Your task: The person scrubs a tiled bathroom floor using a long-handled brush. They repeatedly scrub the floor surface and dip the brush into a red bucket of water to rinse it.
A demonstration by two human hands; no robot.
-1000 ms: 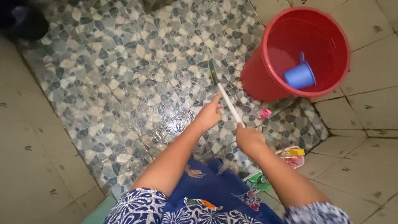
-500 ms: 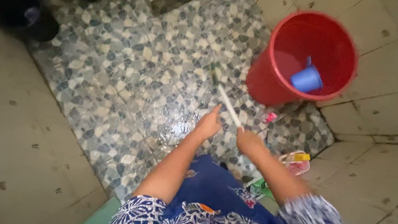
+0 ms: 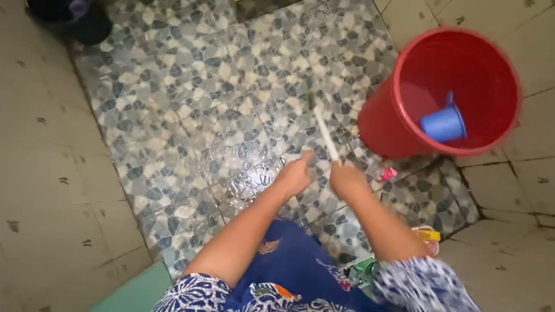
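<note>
Reaching forward side by side, left hand (image 3: 295, 176) and right hand (image 3: 346, 180) apparently both close around a white stick (image 3: 326, 134) slanting over the wet pebble-tiled floor (image 3: 176, 115).

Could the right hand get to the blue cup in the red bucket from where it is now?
Probably yes. The right hand is beside the red bucket, whose top is open, and the blue cup lies inside with nothing over it. But that hand is gripping the white stick, so it would have to let go first.
</note>
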